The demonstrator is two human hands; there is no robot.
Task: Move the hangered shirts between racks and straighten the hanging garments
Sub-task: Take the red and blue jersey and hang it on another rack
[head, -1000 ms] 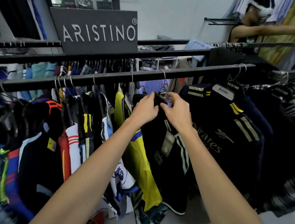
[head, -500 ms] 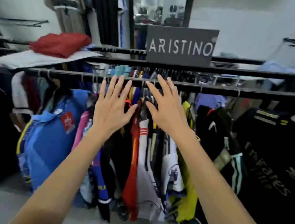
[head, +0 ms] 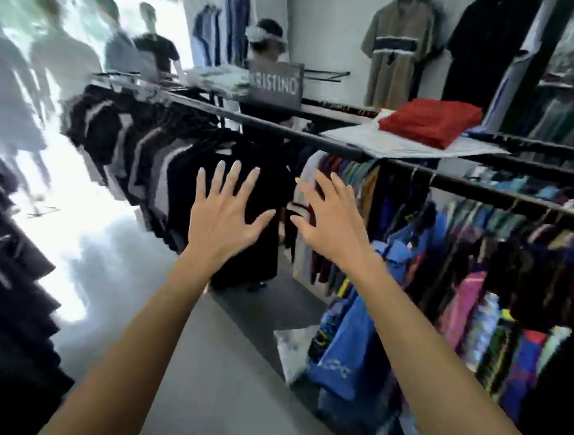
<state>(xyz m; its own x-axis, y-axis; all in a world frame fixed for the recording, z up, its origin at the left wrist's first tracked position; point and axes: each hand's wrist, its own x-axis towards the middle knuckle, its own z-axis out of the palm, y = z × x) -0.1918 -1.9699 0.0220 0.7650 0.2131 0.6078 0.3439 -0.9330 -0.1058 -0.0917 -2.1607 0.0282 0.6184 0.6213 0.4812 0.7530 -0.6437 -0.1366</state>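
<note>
Both my hands are held out in the air with fingers spread and nothing in them. My left hand (head: 224, 212) is in front of a row of dark hangered shirts (head: 153, 158) on the rack (head: 272, 127) at the left. My right hand (head: 330, 217) is in front of the near end of the rack rail (head: 486, 193) that carries colourful jerseys (head: 481, 267). A blue shirt (head: 347, 345) hangs lowest at that end. Neither hand touches a garment.
A folded red garment (head: 430, 120) lies on white sheets atop the racks. A dark sign (head: 275, 84) stands behind. More dark clothes (head: 1, 298) hang at the near left. Several people (head: 127, 50) stand at the back left. Grey floor (head: 225, 367) runs between the racks.
My hands let go of the black shirt's hanger and opened. My view has swung left along the racks, from the jerseys toward the dark shirts and the aisle.
</note>
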